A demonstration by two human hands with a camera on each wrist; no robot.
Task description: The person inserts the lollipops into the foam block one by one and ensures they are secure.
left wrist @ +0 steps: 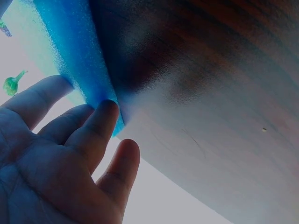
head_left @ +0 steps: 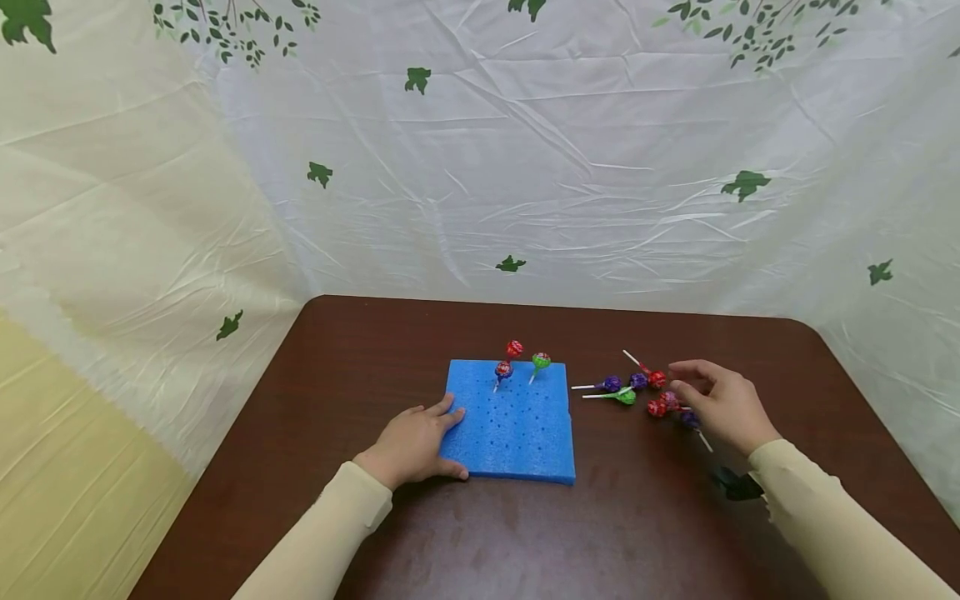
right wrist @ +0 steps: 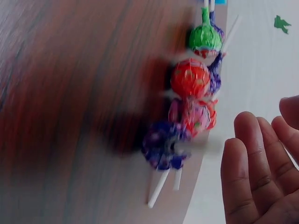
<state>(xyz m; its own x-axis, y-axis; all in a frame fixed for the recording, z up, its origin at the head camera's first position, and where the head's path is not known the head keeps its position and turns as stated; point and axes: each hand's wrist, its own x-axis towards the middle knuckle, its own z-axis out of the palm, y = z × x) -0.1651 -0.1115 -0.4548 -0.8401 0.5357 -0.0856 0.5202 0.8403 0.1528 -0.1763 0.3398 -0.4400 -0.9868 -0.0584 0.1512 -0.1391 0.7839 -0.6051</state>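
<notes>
My left hand (head_left: 420, 446) rests at the left edge of a blue foam board (head_left: 525, 454) dotted with small holes, its fingers spread. In the left wrist view its fingertips touch the side of the board (left wrist: 74, 42). Three wrapped lollipops stand upright toward the board's back: a red one (head_left: 514, 348), a red and purple one (head_left: 503, 369) and a green one (head_left: 541, 361). To the right, my right hand (head_left: 723, 404) hovers by a loose pile of lollipops. The right wrist view shows its fingers (right wrist: 247, 163) apart from a purple lollipop (right wrist: 163, 144) and an orange-red one (right wrist: 190, 78).
Board and pile lie on a dark brown wooden table (head_left: 360, 350) with rounded back corners. A green lollipop (head_left: 626, 397) lies with its stick toward the board. A pale cloth (head_left: 525, 167) with green leaf prints hangs behind. Something dark (head_left: 738, 485) shows beneath the right sleeve.
</notes>
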